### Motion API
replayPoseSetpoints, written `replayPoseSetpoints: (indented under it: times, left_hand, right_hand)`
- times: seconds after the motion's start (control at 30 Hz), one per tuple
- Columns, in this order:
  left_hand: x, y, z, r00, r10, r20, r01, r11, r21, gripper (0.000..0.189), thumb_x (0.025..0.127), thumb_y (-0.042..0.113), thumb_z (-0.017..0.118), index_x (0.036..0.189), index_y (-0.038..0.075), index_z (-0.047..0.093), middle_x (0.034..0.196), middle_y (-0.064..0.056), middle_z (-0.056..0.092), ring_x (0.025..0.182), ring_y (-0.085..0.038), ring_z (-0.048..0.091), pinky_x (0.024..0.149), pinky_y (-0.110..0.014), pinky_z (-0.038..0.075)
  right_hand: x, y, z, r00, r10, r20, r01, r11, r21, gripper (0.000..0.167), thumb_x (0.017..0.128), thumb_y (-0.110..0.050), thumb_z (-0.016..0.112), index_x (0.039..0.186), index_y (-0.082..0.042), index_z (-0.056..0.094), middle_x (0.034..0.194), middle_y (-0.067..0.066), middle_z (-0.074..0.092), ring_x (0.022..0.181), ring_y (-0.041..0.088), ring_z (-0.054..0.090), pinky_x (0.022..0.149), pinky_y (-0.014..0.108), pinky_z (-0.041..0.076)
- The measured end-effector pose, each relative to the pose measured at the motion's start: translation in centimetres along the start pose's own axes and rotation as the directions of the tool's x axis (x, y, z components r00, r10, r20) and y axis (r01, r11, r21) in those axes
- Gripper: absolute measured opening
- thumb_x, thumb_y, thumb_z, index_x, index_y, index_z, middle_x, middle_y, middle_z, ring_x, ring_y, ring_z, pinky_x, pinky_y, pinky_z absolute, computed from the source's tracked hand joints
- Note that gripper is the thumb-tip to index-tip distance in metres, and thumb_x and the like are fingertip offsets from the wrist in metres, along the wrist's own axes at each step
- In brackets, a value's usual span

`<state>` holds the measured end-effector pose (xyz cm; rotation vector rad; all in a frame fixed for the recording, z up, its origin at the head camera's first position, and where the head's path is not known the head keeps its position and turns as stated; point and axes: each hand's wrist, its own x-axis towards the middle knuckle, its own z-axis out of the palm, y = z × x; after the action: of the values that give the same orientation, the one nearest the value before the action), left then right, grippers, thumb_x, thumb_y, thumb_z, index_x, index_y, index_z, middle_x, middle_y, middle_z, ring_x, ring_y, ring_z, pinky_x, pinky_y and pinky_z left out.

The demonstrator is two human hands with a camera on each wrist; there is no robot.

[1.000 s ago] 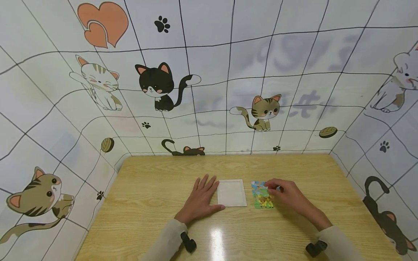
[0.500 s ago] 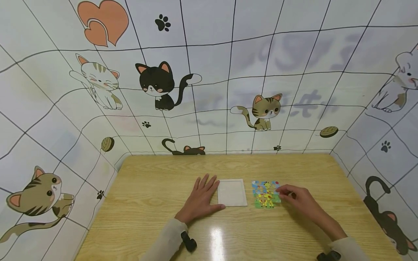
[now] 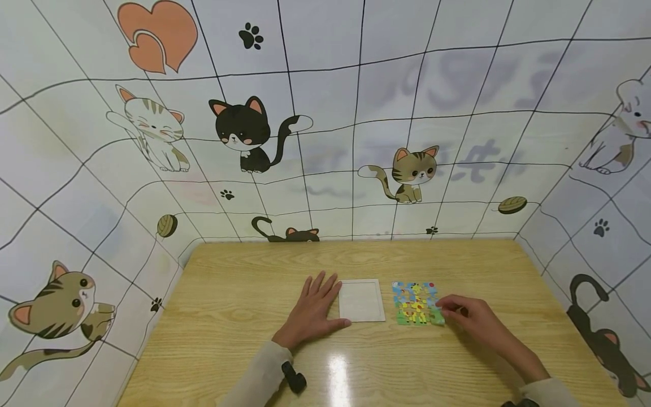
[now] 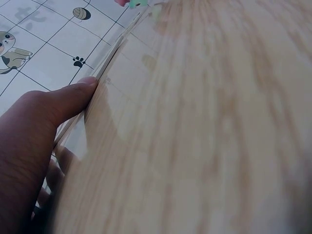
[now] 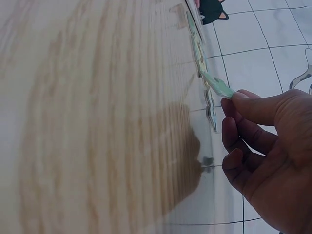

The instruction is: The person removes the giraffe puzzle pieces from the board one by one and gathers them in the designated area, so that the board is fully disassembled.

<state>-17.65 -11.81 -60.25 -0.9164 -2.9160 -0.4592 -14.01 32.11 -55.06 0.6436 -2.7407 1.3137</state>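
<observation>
My right hand [image 3: 468,312] pinches a green puzzle piece [image 5: 219,87] between thumb and fingertips, tilted at the lower right corner of the puzzle. The jigsaw puzzle [image 3: 414,303], with yellow giraffes on blue and green, lies on the table with its pieces close together. To its left is a pale square puzzle frame [image 3: 361,301] with a thin raised rim. Spread flat, my left hand [image 3: 315,308] rests at the frame's left side, fingertips by its upper left corner and thumb by its lower left one. In the left wrist view the thumb [image 4: 80,95] touches the frame's edge.
The wood-grain table [image 3: 244,294] reaches back to a white wall [image 3: 325,141] with printed cats and grid lines. Side walls close in at left and right. Small black wrist cameras sit on both sleeves, the left camera [image 3: 294,377] plainly visible.
My right hand has moved right and slightly down from over the puzzle to its lower right corner, with the green piece. The left hand and the frame stay where they were.
</observation>
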Motion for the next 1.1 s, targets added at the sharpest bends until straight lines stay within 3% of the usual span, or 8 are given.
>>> replayPoseSetpoints:
  times: [0.33,0.6,1.1]
  left_hand:
    - [-0.24,-0.01,-0.05,1.000,-0.017,0.026,0.018,1.000,-0.008,0.105,0.099,0.087,0.047,0.176,0.017,0.030,0.185,-0.004,0.018,0.171,-0.034,0.008,0.136,-0.060,0.004]
    - [-0.38,0.31,-0.43,1.000,-0.019,0.022,0.019,1.000,-0.006,0.104,0.099,0.084,0.051,0.175,0.016,0.033,0.184,-0.004,0.020,0.171,-0.035,0.011,0.136,-0.061,0.006]
    - [-0.37,0.20,0.06,0.999,-0.024,0.032,0.025,0.999,-0.025,0.105,0.099,0.087,0.048,0.177,0.018,0.029,0.185,-0.002,0.016,0.172,-0.031,0.005,0.136,-0.058,0.001]
  right_hand:
    - [0.05,0.90,0.42,0.994,-0.111,0.001,0.111,0.993,-0.045,0.021,0.097,0.008,0.077,0.115,-0.003,0.080,0.102,0.007,0.081,0.084,0.000,0.067,0.064,0.026,0.057]
    - [0.11,0.78,0.49,0.995,-0.089,0.032,0.092,0.991,-0.098,0.021,0.098,0.005,0.077,0.117,-0.003,0.080,0.105,0.007,0.081,0.084,-0.002,0.065,0.064,0.026,0.055]
    - [-0.12,0.90,0.54,0.994,-0.110,0.030,0.112,0.987,-0.111,0.023,0.098,0.006,0.078,0.118,-0.004,0.081,0.110,0.008,0.081,0.092,0.004,0.072,0.070,0.026,0.060]
